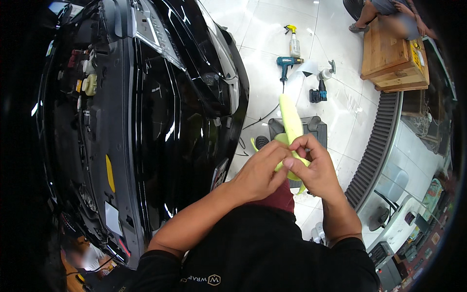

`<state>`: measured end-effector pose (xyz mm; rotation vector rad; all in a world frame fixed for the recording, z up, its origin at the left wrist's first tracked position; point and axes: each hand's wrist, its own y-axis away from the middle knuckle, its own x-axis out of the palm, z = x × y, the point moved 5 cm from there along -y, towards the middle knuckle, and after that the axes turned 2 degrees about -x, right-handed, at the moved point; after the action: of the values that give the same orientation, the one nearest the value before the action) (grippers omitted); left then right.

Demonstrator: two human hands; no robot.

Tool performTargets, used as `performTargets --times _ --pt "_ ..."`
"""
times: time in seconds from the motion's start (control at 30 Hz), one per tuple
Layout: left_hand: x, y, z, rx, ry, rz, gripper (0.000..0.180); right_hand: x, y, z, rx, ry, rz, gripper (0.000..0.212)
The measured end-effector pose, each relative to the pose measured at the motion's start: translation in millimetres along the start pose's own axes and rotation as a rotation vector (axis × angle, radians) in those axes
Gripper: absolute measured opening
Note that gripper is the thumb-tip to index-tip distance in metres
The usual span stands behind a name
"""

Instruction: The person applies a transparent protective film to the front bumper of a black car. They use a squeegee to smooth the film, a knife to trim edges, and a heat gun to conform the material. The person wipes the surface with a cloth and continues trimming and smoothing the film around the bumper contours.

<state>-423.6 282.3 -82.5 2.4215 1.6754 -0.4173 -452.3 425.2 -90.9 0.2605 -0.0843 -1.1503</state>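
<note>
Both my hands are together in front of my body, pinching a pale yellow-green, soft-looking long piece (pixel 290 117). Its rounded, tapering end points away from me, and narrow flaps stick out beside my fingers; its exact kind I cannot make out. My left hand (pixel 265 170) has its fingers bent round the near part. On the other side, my right hand (pixel 314 168) grips with thumb and forefinger. The two thumbs nearly meet, hiding the middle of the piece.
To the left stands a black car (pixel 180 131) with its engine bay exposed; a yellow blade-like tool (pixel 110 173) lies on it. On the floor ahead are a heat gun (pixel 287 62), a spray bottle (pixel 294 45), a cordless tool (pixel 318 92) and a dark stool (pixel 316 127). A person sits by a wooden box (pixel 389 51).
</note>
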Motion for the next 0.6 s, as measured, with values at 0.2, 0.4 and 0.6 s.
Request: performTargets --times 0.2,0.4,0.6 --pt "-2.8 -18.3 9.1 -0.100 -0.058 -0.028 0.023 -8.8 -23.9 6.5 0.003 -0.116 -0.083 0.038" --pt "-35.1 -8.3 11.3 -0.242 -0.048 -0.021 0.012 -0.8 -20.6 -21.4 -0.072 0.088 0.506 0.032" --pt "-44.6 67.8 109.4 -0.757 0.081 -0.315 0.021 51.4 -43.1 -19.4 -0.113 -0.202 0.431 0.026"
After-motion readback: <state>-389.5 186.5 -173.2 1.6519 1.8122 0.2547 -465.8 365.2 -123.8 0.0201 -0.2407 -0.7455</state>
